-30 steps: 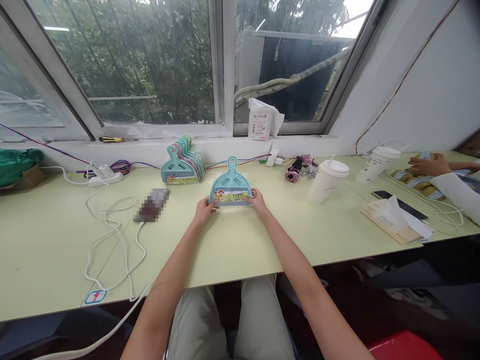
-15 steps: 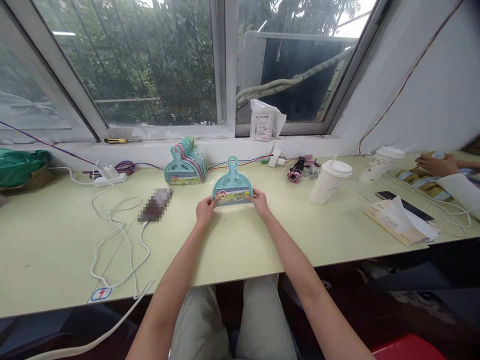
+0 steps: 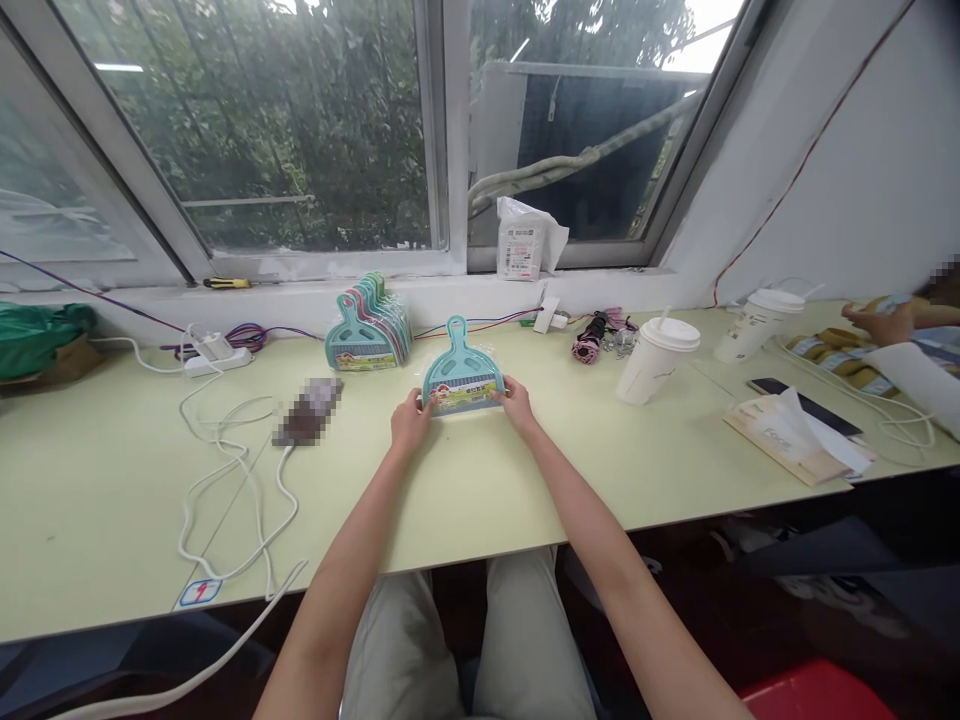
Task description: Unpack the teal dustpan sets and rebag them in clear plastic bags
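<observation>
A small teal dustpan (image 3: 459, 362) in clear plastic wrap stands upright on the table in front of me, its handle with a hanging hole pointing up. Across its lower part runs a printed label. My left hand (image 3: 412, 420) grips the lower left corner, and my right hand (image 3: 516, 402) pinches the lower right corner. Behind and to the left, a row of similar wrapped dustpans (image 3: 366, 330) in teal, pink and green stands close together near the wall.
White cables and a pixelated phone-like object (image 3: 307, 412) lie left. To the right are two white lidded cups (image 3: 658, 362), a tissue pack (image 3: 795, 435) and a dark phone (image 3: 806, 405). At far right, another person's hand (image 3: 881, 322) touches wrapped yellowish items. A power strip (image 3: 217, 360) sits back left.
The dustpan's handle has tilted slightly to the left between my hands, which keep their hold. At far right, the other person's hand has lifted one yellowish item. The view has shifted slightly.
</observation>
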A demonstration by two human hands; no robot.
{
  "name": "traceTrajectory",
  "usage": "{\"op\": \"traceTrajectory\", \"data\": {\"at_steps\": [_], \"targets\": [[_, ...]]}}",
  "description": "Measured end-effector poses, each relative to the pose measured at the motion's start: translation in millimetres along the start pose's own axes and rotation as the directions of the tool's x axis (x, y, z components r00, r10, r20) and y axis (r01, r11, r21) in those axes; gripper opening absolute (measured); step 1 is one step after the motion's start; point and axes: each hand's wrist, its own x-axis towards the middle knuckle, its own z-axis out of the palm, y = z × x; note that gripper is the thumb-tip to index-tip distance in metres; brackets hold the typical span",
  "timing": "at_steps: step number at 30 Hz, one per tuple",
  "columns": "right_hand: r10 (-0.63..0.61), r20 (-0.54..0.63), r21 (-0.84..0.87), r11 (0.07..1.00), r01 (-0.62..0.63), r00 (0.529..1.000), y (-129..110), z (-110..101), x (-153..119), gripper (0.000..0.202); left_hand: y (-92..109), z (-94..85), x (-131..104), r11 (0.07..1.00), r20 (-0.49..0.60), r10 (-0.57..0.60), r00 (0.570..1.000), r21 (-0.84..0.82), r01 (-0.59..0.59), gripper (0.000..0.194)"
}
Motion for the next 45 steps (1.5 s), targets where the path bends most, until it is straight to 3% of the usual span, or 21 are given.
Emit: {"op": "traceTrajectory", "data": {"at_steps": [4, 9, 13, 16, 21, 29, 38, 45], "targets": [[-0.077, 0.011, -0.197, 0.977, 0.078, 0.997, 2, -1, -2, 0.028, -2, 1.2, 1, 0.997, -0.027, 0.014, 1.0, 0.07, -0.012, 0.027], [-0.125, 0.032, -0.464, 0.877, 0.126, 0.992, -2, 2, -6, 0.021, -4, -0.4, 0, 0.994, -0.05, 0.049, 0.998, 0.104, -0.043, 0.024], [-0.119, 0.071, -0.579, 0.804, 0.138, 0.99, -6, 2, -9, 0.023, -7, -1.5, 1, 0.989, -0.062, 0.079, 0.995, 0.132, -0.07, 0.024], [-0.088, 0.111, -0.582, 0.802, 0.137, 0.99, -9, 2, -10, 0.029, -7, -2.2, 2, 0.99, -0.048, 0.074, 0.996, 0.121, -0.068, 0.023], [-0.029, 0.181, -0.502, 0.857, 0.117, 0.983, -13, 2, -12, 0.055, -6, -3.9, 1, 0.99, -0.042, 0.078, 0.996, 0.123, -0.072, 0.021], [-0.064, 0.091, -0.57, 0.815, 0.105, 0.994, -12, 2, -11, 0.029, -7, -2.3, 1, 0.984, 0.017, 0.089, 0.996, 0.152, -0.091, 0.025], [-0.126, 0.087, -0.6, 0.786, 0.153, 0.988, -14, 5, -11, 0.025, -6, -7.7, 0, 0.972, -0.035, 0.109, 0.993, 0.212, -0.099, 0.023], [-0.072, 0.124, -0.621, 0.772, 0.134, 0.99, -12, 6, -10, 0.016, -8, -7.0, 0, 0.961, -0.002, 0.114, 0.993, 0.253, -0.11, 0.024]]}}
